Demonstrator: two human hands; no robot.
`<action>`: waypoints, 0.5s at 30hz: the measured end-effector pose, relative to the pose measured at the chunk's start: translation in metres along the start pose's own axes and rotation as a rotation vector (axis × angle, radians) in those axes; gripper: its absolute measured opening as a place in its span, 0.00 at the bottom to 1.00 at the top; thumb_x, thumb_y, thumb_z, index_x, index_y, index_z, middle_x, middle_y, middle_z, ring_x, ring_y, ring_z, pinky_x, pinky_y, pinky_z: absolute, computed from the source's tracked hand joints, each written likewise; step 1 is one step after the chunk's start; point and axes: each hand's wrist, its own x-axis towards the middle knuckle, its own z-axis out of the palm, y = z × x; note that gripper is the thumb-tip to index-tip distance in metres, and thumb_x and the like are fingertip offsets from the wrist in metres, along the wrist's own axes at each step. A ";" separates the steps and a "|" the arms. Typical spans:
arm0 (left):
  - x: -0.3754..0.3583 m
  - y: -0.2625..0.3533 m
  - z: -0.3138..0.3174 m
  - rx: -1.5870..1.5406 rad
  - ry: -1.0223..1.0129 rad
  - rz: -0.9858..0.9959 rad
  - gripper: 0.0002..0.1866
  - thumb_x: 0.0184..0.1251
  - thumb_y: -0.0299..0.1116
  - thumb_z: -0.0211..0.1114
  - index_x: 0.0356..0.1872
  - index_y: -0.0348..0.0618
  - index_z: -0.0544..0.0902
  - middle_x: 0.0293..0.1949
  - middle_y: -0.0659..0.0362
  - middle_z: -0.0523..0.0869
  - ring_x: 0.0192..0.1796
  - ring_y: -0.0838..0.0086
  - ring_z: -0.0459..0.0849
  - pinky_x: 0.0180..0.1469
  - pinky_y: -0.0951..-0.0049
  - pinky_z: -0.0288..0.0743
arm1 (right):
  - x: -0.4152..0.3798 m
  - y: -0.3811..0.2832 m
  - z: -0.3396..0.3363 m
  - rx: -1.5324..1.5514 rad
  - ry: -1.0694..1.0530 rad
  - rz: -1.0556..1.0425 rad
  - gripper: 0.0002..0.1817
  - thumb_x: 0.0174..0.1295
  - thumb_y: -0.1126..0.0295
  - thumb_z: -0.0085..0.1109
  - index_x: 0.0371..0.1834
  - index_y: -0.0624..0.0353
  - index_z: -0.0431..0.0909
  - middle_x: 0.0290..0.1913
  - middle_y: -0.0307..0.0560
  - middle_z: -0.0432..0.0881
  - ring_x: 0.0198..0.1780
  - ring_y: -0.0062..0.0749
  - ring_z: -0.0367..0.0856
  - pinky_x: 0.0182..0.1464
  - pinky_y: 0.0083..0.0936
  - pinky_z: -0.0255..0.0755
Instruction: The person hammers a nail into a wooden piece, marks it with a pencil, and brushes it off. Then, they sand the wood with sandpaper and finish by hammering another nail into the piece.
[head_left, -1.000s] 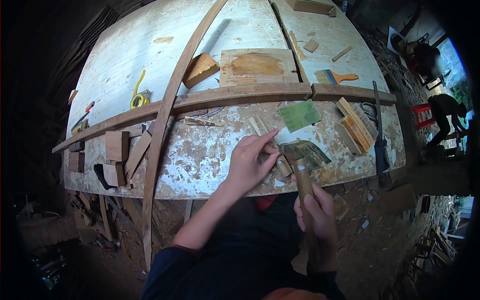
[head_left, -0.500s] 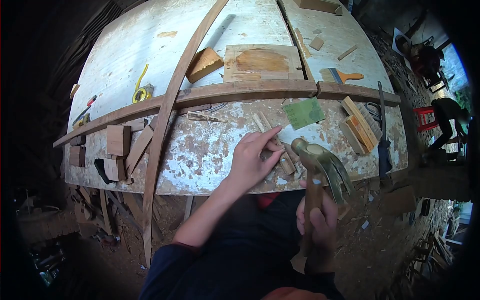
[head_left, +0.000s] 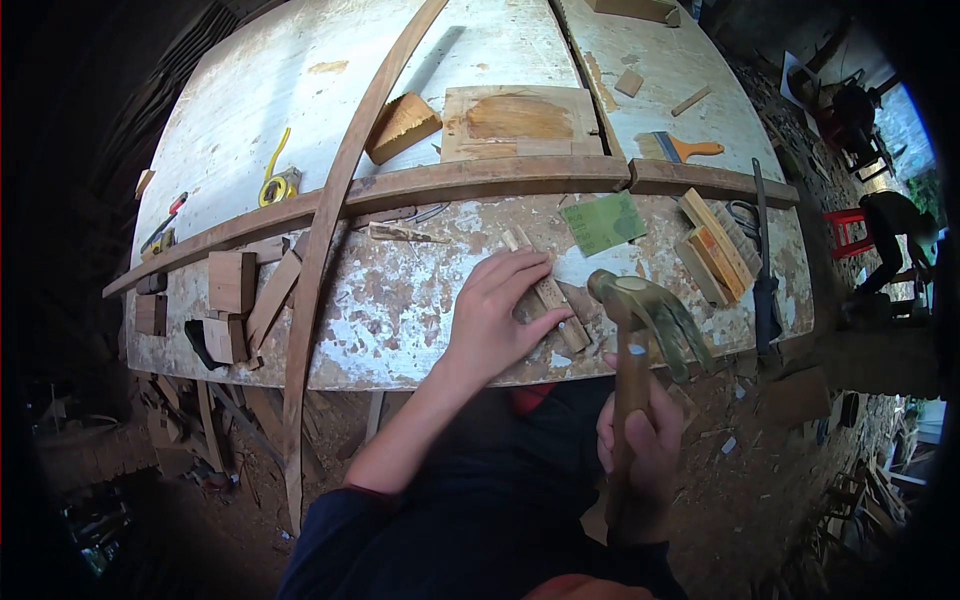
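Note:
My left hand [head_left: 494, 305] lies over a short wooden strip [head_left: 575, 336] on the bench near its front edge. Its fingers lap across the strip and its thumb presses against the near part, beside a small shiny spot that may be a nail head. My right hand [head_left: 645, 435] is wrapped round the wooden handle of a claw hammer [head_left: 640, 300], held upright just off the front edge. The hammer's metal head is to the right of the strip, apart from it. A green sheet of sandpaper [head_left: 604, 223] lies just beyond the strip.
Long wooden bars [head_left: 480, 178] cross the worn bench [head_left: 385, 330]. Wood blocks [head_left: 232, 282] and a tape measure [head_left: 279, 187] are at the left. A paintbrush [head_left: 680, 148], stacked wood pieces [head_left: 715, 255] and a long dark tool [head_left: 764, 290] are at the right. Another person [head_left: 893, 235] is beyond.
My left thumb and forefinger were pinched together above the strip; now the fingers have come down over it and the thumb has spread. The hammer stays nearly in place.

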 end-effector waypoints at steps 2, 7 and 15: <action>-0.004 0.000 0.000 -0.004 -0.028 -0.030 0.30 0.55 0.37 0.91 0.58 0.38 0.92 0.60 0.50 0.95 0.65 0.53 0.91 0.75 0.53 0.81 | -0.005 0.007 -0.004 0.026 -0.018 -0.050 0.38 0.78 0.52 0.63 0.81 0.70 0.72 0.29 0.37 0.76 0.23 0.17 0.71 0.25 0.19 0.65; -0.004 -0.001 0.000 -0.018 -0.055 -0.049 0.28 0.56 0.37 0.90 0.56 0.36 0.93 0.62 0.50 0.94 0.69 0.54 0.90 0.79 0.51 0.79 | 0.011 -0.009 -0.002 -0.111 0.030 0.207 0.38 0.76 0.51 0.65 0.79 0.69 0.75 0.29 0.36 0.77 0.23 0.16 0.70 0.26 0.17 0.63; -0.007 0.001 -0.004 0.017 -0.087 -0.050 0.27 0.57 0.37 0.89 0.57 0.38 0.93 0.63 0.51 0.94 0.71 0.55 0.89 0.79 0.51 0.78 | 0.004 -0.006 -0.005 -0.067 -0.048 0.163 0.31 0.82 0.62 0.59 0.81 0.71 0.71 0.30 0.38 0.78 0.24 0.16 0.72 0.26 0.18 0.65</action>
